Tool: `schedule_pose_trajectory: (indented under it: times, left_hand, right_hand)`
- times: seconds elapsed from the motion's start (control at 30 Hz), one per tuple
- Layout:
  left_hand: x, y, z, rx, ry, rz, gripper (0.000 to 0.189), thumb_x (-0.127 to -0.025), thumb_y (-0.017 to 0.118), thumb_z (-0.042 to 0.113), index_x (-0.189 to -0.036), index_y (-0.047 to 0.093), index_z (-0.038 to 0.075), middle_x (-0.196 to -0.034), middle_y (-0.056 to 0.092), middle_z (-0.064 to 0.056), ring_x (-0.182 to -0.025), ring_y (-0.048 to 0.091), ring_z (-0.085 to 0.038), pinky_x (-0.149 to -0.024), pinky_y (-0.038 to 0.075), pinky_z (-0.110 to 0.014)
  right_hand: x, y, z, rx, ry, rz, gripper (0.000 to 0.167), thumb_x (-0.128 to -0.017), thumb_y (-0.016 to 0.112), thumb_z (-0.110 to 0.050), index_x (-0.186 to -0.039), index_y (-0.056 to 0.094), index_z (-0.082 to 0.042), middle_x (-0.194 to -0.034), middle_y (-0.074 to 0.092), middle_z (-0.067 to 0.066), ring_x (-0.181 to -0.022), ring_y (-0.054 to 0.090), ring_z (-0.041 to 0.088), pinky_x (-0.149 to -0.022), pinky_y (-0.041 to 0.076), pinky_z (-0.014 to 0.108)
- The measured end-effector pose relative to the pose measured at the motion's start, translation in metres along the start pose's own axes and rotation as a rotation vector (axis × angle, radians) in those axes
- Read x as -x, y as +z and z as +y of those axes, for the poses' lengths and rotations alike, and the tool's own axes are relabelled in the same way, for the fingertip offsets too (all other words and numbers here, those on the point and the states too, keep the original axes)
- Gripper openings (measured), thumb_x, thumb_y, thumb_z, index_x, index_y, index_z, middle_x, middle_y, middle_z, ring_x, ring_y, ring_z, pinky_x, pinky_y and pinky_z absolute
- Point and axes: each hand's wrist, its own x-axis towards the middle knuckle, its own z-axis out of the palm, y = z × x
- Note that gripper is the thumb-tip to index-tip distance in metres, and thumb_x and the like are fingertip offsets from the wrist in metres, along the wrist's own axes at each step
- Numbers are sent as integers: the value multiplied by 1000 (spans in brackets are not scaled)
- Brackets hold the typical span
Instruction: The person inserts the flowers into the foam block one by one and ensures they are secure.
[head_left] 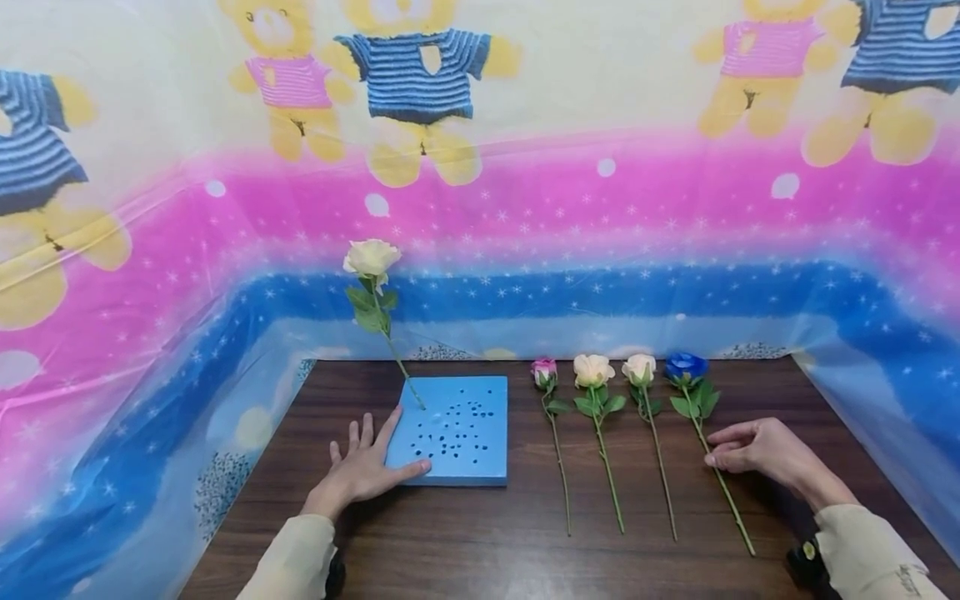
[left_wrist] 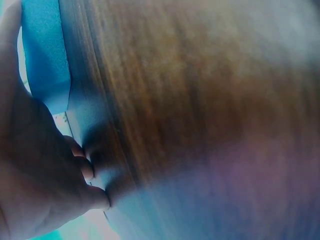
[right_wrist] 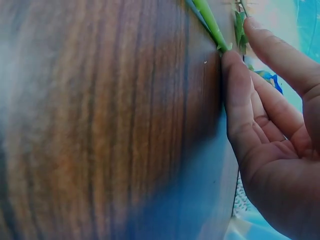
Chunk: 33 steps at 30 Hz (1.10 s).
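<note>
My left hand (head_left: 363, 468) lies at the left side of a blue foam block (head_left: 495, 433) pitted with small holes, its fingers spread. The thumb rests on the block's near left part, and the index finger lies along its left edge. A white rose (head_left: 371, 258) stands in the block's far left part, leaning left. My right hand (head_left: 768, 454) is at the stem of a blue rose (head_left: 686, 365) lying on the table. Its fingertips (right_wrist: 234, 62) are right at the green stem (right_wrist: 207, 17), with thumb and finger apart in the right wrist view.
Left of the blue rose lie a pale cream rose (head_left: 639, 368), a peach rose (head_left: 593, 371) and a pink rose (head_left: 543, 371), stems toward me. The dark wood table (head_left: 480, 542) meets a printed teddy-bear cloth (head_left: 540, 292) at its back and sides.
</note>
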Motion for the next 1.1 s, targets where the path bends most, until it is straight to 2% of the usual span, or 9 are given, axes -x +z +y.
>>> schedule_pose_trajectory:
  times: [0.13, 0.3, 0.57, 0.83, 1.1]
  left_hand:
    - [0, 0, 0, 1, 2, 2, 120, -94, 69, 82, -182, 7, 29, -181, -8, -34, -166, -14, -59, -121, -10, -88]
    - [-1, -2, 1, 1, 5, -1, 120, -94, 68, 82, -182, 6, 29, -182, -9, -34, -166, -14, -59, -121, -10, -88]
    - [-1, -3, 0, 5, 1, -1, 120, -94, 68, 83, -182, 6, 29, -182, -10, -33, -166, -15, -59, -121, -11, -88]
    - [0, -2, 0, 7, 2, -2, 120, -94, 68, 82, -182, 8, 28, -181, -8, -34, -166, -14, -60, -121, -10, -89]
    - [0, -1, 0, 2, 0, -5, 120, -94, 68, 83, -182, 8, 28, -181, -9, -34, -166, -14, -59, -120, -10, -89]
  right_hand:
    - [-1, 0, -6, 33, -4, 8, 65, -87, 99, -28, -135, 74, 10, -106, 85, 12, -93, 82, 24, -79, 66, 35]
    - [-1, 1, -6, 106, -17, 25, 60, -84, 101, -26, -130, 78, 4, -98, 83, 6, -88, 78, 22, -75, 60, 31]
    - [-2, 9, -14, 0, -4, 28, 45, -90, 88, 3, -131, 72, 16, -94, 82, 13, -86, 82, 25, -74, 68, 38]
    - [2, 13, -21, 76, 25, 37, 40, -94, 84, 0, -131, 72, 12, -100, 82, 12, -90, 81, 27, -78, 68, 44]
    - [4, 8, -21, 56, 42, 9, 37, -98, 83, -5, -129, 75, 13, -109, 82, 14, -96, 81, 29, -84, 68, 45]
